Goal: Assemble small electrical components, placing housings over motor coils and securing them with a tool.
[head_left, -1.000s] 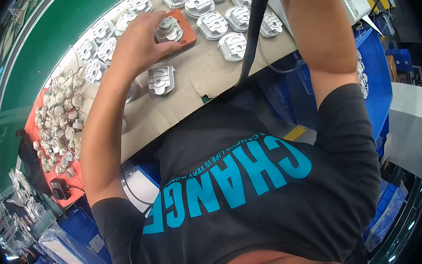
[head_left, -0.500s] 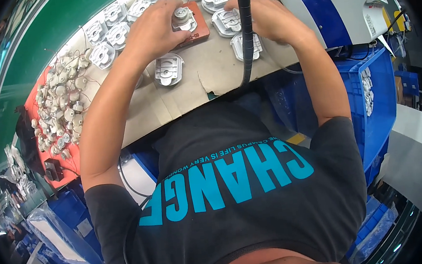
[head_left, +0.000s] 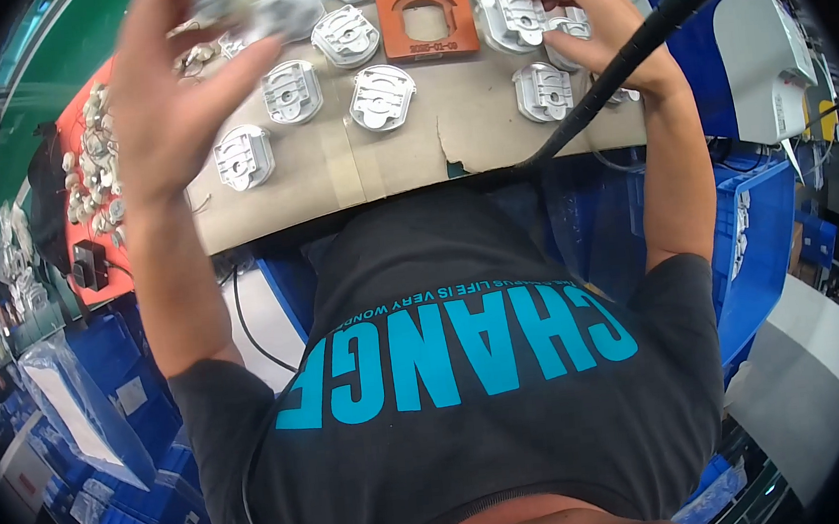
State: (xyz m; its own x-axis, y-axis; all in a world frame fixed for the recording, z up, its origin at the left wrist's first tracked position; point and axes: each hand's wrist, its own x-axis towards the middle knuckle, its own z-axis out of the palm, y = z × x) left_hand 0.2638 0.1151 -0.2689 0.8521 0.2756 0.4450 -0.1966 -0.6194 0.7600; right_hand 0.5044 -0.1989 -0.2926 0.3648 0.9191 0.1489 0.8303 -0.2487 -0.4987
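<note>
My left hand (head_left: 172,109), smeared by motion, is raised at the upper left of the bench. A blurred white plastic housing (head_left: 283,9) shows between its thumb and fingers. At the upper right, my right hand (head_left: 608,26) pinches the edge of another white housing (head_left: 515,20) between thumb and fingers. An orange fixture block (head_left: 429,50) with a rounded opening lies between the hands, with no housing on it. Nearer me rest more white housings, among them one below the block's left (head_left: 382,98) and one at lower right (head_left: 543,91).
Small cream-coloured motors (head_left: 98,180) with wires are heaped on a red surface at left. A black flexible tube (head_left: 649,37) slants across the right side. Beyond it stands a white and blue machine (head_left: 760,52); a blue crate (head_left: 749,243) sits below. The cardboard bench cover (head_left: 314,191) is torn at its front edge.
The housing with a round motor has left the orange block. My left hand has swung away to the left with a housing. My right hand has shifted right, and the view has moved.
</note>
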